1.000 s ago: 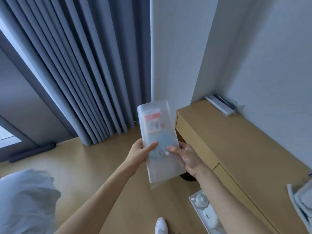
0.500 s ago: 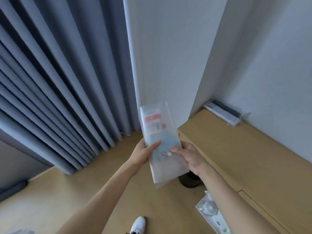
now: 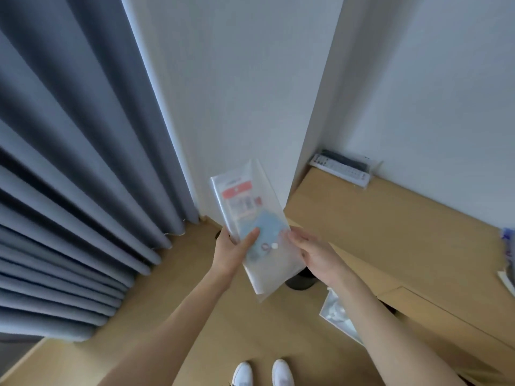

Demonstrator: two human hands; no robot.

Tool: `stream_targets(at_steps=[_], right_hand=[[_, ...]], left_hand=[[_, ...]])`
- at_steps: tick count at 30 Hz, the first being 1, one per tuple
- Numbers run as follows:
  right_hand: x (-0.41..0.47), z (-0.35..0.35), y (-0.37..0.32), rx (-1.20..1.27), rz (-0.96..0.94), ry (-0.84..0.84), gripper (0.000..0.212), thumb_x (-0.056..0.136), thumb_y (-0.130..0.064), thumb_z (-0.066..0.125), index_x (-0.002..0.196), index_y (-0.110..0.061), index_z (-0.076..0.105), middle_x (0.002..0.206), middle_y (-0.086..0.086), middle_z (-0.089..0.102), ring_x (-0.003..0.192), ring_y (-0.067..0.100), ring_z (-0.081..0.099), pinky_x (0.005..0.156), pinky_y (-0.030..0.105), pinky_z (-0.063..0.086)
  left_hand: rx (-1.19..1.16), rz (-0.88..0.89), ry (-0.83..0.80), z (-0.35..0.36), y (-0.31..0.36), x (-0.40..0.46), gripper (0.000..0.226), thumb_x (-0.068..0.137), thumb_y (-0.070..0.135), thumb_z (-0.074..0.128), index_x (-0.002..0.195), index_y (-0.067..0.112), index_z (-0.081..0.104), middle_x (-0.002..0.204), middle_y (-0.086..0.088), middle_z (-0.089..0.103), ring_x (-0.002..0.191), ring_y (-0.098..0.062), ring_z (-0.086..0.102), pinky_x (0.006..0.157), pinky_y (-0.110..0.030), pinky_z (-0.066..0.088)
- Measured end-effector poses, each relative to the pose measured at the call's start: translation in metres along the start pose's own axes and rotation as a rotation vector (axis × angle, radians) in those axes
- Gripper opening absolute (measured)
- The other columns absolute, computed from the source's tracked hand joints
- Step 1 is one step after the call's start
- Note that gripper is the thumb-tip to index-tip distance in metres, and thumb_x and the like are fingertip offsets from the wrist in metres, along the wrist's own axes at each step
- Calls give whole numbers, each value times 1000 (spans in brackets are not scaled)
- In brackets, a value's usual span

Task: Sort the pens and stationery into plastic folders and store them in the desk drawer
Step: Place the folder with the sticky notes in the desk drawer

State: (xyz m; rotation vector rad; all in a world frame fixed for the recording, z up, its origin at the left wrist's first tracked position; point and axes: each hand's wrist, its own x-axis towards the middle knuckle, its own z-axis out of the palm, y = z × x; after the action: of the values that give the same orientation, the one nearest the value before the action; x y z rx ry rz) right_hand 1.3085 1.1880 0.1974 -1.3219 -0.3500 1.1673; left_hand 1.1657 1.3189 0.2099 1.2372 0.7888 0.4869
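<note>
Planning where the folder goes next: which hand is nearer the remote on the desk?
Right. The right hand holds the plastic folder on the desk side, below the remote; the left hand grips its far edge.

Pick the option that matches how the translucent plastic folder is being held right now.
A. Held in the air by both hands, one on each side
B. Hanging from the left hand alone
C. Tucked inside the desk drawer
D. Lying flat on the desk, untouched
A: the translucent plastic folder is up in the air, with the left hand gripping one long edge and the right hand the other.
</note>
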Motion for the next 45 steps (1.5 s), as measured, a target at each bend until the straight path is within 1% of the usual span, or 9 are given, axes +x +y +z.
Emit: stream_targets(at_steps=[3, 8, 18, 24, 32, 35, 38, 42, 45], right_hand=[[-2, -27, 19, 75, 29, 169, 28, 94, -19, 55, 119, -8, 61, 111, 7, 69, 108, 22, 62, 86, 30, 47], [-4, -62, 59, 310, 150, 346, 29, 94, -11, 53, 122, -4, 57, 113, 13, 66, 107, 24, 62, 85, 33, 50], [5, -99, 109, 657, 209, 446, 33, 96, -10, 49, 129, -4, 48, 120, 13, 59, 115, 26, 54, 98, 39, 42], [12, -118, 129, 833, 246, 548, 37, 96, -7, 50, 132, 0, 43, 134, 18, 51, 125, 29, 48, 98, 41, 42], [21, -139, 144, 981, 240, 640, 38, 97, -2, 46, 134, 2, 40, 140, 15, 47, 132, 28, 42, 105, 41, 37], [29, -147, 149, 1011, 235, 644, 35, 96, -1, 48, 130, -1, 46, 138, 11, 49, 132, 26, 43, 102, 39, 39], [34, -153, 156, 1030, 250, 641, 19, 95, 4, 46, 103, -9, 56, 119, 4, 56, 131, 22, 44, 96, 36, 40], [38, -159, 163, 1057, 202, 685, 37, 92, 14, 34, 106, -12, 57, 113, -1, 57, 132, 19, 42, 107, 35, 35], [40, -161, 168, 1086, 175, 704, 54, 90, 17, 28, 131, -11, 49, 135, -1, 51, 135, 18, 38, 111, 35, 31]], left_hand=[[0, -30, 58, 8, -10, 5, 27, 82, 23, 73, 105, 16, 62, 94, 1, 73, 83, -13, 71, 64, -23, 55], [64, -79, 115, 11, -25, 12, 33, 80, 29, 74, 108, 16, 61, 98, 0, 73, 85, -15, 71, 73, -31, 58], [218, -102, 139, 32, -55, 18, 39, 81, 33, 72, 113, 15, 60, 99, 2, 72, 86, -12, 70, 66, -24, 56], [243, -147, 127, 48, -82, 8, 35, 81, 31, 72, 111, 17, 58, 98, 4, 72, 81, -9, 70, 60, -20, 54], [267, -170, 101, 55, -104, 3, 37, 80, 33, 71, 112, 19, 58, 101, 3, 72, 87, -15, 71, 73, -34, 59], [264, -187, 98, 58, -109, 5, 42, 79, 35, 71, 115, 17, 57, 102, 1, 72, 87, -15, 71, 76, -38, 58], [267, -196, 86, 62, -112, 9, 42, 79, 34, 71, 114, 17, 57, 102, 1, 72, 87, -15, 71, 76, -37, 58], [272, -200, 88, 67, -115, 13, 36, 80, 32, 71, 111, 18, 58, 98, 3, 72, 86, -15, 71, 73, -34, 58], [265, -213, 87, 69, -119, 13, 36, 80, 31, 71, 110, 17, 58, 97, 3, 73, 83, -14, 71, 70, -31, 58]])
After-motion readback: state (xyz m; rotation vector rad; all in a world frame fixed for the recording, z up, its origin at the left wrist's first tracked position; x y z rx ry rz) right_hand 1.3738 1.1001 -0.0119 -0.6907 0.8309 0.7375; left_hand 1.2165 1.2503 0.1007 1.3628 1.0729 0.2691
